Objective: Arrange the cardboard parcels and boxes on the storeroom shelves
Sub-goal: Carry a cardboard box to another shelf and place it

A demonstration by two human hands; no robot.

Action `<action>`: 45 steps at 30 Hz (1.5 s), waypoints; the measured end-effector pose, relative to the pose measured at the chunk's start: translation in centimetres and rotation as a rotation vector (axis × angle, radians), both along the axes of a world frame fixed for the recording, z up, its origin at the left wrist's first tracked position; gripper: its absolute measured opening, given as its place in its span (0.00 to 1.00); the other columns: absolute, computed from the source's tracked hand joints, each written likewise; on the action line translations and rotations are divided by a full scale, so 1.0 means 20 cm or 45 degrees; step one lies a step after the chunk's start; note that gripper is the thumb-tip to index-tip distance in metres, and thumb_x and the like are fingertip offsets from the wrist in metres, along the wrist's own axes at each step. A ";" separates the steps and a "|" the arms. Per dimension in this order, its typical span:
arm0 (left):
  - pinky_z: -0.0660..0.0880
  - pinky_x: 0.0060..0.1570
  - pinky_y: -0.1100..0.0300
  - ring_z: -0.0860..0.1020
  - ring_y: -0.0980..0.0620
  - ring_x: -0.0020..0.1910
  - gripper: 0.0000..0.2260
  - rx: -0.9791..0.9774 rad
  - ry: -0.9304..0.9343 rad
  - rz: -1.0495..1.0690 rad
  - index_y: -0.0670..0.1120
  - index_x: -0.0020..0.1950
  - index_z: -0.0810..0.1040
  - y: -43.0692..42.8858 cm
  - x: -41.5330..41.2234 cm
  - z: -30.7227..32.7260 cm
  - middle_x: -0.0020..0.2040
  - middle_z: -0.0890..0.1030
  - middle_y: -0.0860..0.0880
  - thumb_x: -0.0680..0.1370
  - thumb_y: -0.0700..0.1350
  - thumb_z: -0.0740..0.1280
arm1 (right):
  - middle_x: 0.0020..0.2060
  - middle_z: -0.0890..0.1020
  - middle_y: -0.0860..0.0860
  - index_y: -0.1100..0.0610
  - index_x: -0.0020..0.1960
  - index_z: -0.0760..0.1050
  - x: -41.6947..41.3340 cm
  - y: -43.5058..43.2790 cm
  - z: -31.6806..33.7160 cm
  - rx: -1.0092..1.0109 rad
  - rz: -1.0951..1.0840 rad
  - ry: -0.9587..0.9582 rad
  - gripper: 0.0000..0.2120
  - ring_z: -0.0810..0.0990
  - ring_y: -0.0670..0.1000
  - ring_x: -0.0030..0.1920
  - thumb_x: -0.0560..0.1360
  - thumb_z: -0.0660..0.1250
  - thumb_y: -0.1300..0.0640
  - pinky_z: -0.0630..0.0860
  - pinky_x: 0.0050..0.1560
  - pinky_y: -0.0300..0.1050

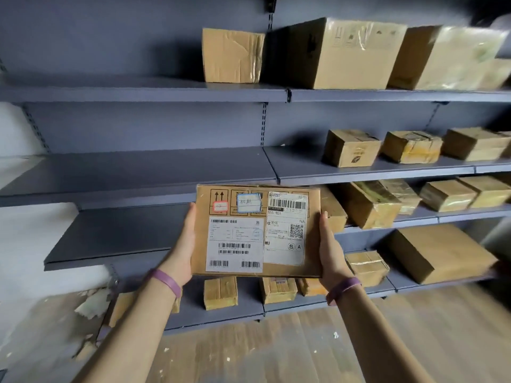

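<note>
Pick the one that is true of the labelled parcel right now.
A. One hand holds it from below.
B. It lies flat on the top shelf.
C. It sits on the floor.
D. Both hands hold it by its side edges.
D: the left hand and the right hand grip opposite side edges of the parcel, which is held up in front of the shelves.

Head view, close, facing shelves (138, 172)

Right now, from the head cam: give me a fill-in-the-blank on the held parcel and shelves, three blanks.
1. The flat brown cardboard parcel with white shipping labels is held by ____ hands.
2. Each wrist wears a ____ band.
3. On the grey metal top shelf, the small creased cardboard box stands to the ____ of the large cardboard box.

Missing words: both; purple; left
</note>
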State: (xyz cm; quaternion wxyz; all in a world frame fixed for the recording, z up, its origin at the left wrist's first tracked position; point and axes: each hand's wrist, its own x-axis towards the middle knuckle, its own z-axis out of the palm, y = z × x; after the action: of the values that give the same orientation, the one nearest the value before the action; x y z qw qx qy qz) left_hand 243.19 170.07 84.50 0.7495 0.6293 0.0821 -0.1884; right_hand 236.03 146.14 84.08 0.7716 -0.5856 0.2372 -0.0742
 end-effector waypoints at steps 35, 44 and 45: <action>0.71 0.65 0.34 0.78 0.43 0.64 0.36 0.022 -0.172 -1.304 0.59 0.67 0.78 -3.62 -0.54 -0.14 0.64 0.82 0.48 0.74 0.78 0.49 | 0.52 0.86 0.53 0.51 0.53 0.81 -1.38 -2.81 -0.16 0.166 -1.290 -0.032 0.32 0.84 0.56 0.55 0.66 0.62 0.26 0.76 0.64 0.60; 0.70 0.66 0.34 0.76 0.43 0.66 0.35 0.017 -0.122 -1.591 0.64 0.66 0.78 -4.62 -0.38 -0.21 0.66 0.81 0.50 0.73 0.79 0.46 | 0.55 0.85 0.54 0.52 0.57 0.81 -1.27 -3.65 -0.22 0.092 -1.482 -0.032 0.29 0.83 0.57 0.57 0.73 0.59 0.30 0.75 0.65 0.62; 0.69 0.67 0.34 0.76 0.43 0.67 0.36 0.024 -0.123 -1.610 0.64 0.66 0.78 -4.73 -0.36 -0.21 0.66 0.80 0.50 0.72 0.80 0.46 | 0.55 0.85 0.55 0.52 0.57 0.81 -1.26 -3.75 -0.21 0.096 -1.479 -0.037 0.27 0.83 0.57 0.57 0.76 0.57 0.32 0.75 0.65 0.61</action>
State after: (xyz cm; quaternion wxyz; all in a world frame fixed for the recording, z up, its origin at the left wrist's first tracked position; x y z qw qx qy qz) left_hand 235.97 75.40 80.37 0.4904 0.5706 -0.3378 -0.5655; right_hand 210.85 71.04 79.80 0.6277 -0.3306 0.5114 -0.4849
